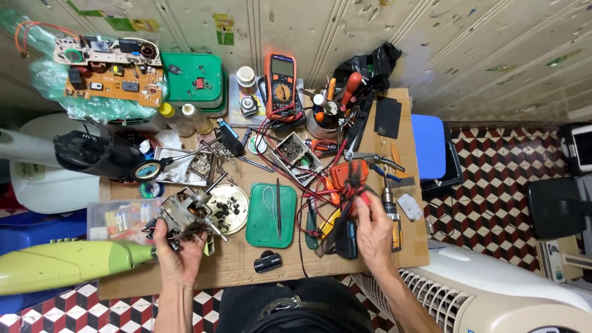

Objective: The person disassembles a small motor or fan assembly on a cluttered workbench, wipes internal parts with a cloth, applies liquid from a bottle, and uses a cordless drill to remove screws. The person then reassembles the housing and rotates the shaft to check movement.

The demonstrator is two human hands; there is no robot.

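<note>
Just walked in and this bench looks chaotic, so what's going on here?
A person sits at a cluttered cardboard-topped table. The left hand grips a small electric motor beside a round tin of screws. The right hand holds red and black test leads, above a green tray with tweezers. An orange multimeter sits at the back.

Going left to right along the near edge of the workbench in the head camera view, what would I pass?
Green vacuum body → left hand gripping the electric motor → round dish of small parts → green tray with tweezers → right hand holding a dark tool → white fan casing.
</note>
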